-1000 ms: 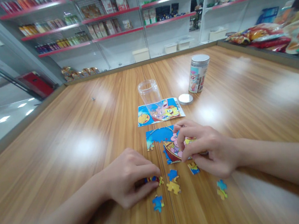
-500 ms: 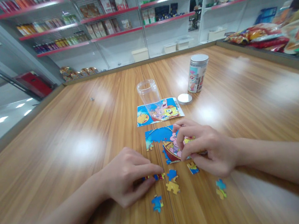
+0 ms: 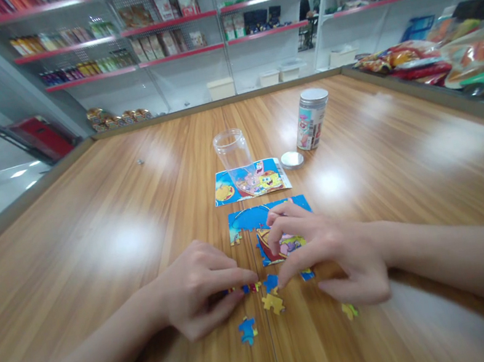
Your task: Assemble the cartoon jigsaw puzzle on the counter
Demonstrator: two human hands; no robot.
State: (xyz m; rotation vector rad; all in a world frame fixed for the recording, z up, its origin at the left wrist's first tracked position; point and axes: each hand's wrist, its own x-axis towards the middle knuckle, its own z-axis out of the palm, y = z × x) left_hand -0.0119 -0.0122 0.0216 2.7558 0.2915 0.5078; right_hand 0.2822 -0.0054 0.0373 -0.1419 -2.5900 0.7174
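A partly joined cartoon jigsaw (image 3: 258,218) lies on the wooden table (image 3: 92,232), with loose pieces just in front of it: a blue one (image 3: 248,331), a yellow one (image 3: 273,303) and another (image 3: 349,310) under my right wrist. My left hand (image 3: 200,288) is pinched on a small red and blue piece (image 3: 248,288) flat on the table. My right hand (image 3: 325,254) hovers over the jigsaw's lower right, fingers spread and curved down, fingertips by the loose pieces, holding nothing I can see.
Behind the jigsaw lies a reference picture (image 3: 251,180) with a clear plastic tube (image 3: 232,154) standing on it. A round lid (image 3: 292,159) and a printed can (image 3: 310,119) stand further right. Snack bags (image 3: 435,56) line the right edge; shop shelves (image 3: 177,24) fill the back.
My right hand has left the jigsaw's right side, opened, and reached left and down toward the loose pieces. My left hand stays pinched on its piece. The camera has shifted slightly.
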